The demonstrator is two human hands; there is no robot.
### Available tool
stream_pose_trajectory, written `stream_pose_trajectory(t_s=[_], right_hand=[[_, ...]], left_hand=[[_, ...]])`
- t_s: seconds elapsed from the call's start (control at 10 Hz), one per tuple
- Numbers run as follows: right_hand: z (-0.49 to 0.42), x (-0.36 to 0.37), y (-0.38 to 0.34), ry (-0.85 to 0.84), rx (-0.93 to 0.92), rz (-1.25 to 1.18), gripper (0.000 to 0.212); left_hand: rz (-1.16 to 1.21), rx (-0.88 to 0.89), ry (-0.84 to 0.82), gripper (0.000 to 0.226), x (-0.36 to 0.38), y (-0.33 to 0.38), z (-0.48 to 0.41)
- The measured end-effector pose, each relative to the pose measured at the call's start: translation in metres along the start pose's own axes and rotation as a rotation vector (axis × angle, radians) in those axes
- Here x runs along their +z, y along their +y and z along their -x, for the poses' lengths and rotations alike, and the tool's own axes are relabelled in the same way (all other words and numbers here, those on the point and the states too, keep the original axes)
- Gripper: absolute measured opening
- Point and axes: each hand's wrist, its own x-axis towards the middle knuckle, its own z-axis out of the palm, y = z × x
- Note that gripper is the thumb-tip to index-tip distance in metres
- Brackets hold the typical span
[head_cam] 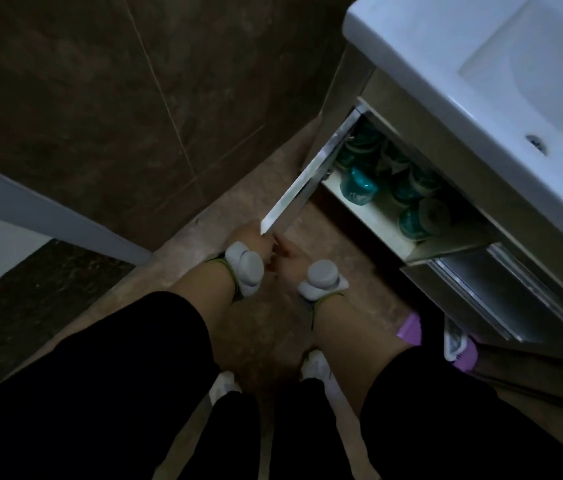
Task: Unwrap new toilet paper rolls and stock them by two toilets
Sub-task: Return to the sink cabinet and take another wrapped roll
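Teal-wrapped toilet paper rolls (387, 188) are stacked on the white cabinet shelf (373, 216), toward its front edge, ahead-right of both hands. Left hand (252, 242) is closed on the open mirrored cabinet door (307, 178); right hand (287, 252), nearer the rolls: fingers' state can't be told.

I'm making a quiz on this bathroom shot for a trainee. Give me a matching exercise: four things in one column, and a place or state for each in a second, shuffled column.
Things
1. cabinet door
2. wrapped rolls
3. sink
4. left hand

Places or states
A. on top of the cabinet, white
B. swung open, seen edge-on
C. at the door's free edge
D. on the shelf inside the cabinet, in teal wrap

Pairs: 1-B, 2-D, 3-A, 4-C

The right hand is close beside the left, just below the door edge; whether it grips anything cannot be told.
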Motion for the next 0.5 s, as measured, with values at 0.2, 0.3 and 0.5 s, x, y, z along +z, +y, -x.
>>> stream_pose_trajectory(t_s=[0.2,0.3,0.5], right_hand=[[-0.011,-0.031,-0.007,0.023,0.014,0.162,0.050],[-0.023,-0.057,-0.005,0.015,0.005,0.308,0.047],[-0.069,-0.116,0.003,0.211,0.042,0.338,0.044]], left_hand=[[-0.231,-0.015,0.153,0.052,-0.006,-0.007,-0.013],[-0.186,-0.054,0.250,0.054,-0.002,-0.004,-0.016],[-0.145,0.275,0.251,0.043,0.044,0.034,-0.020]])
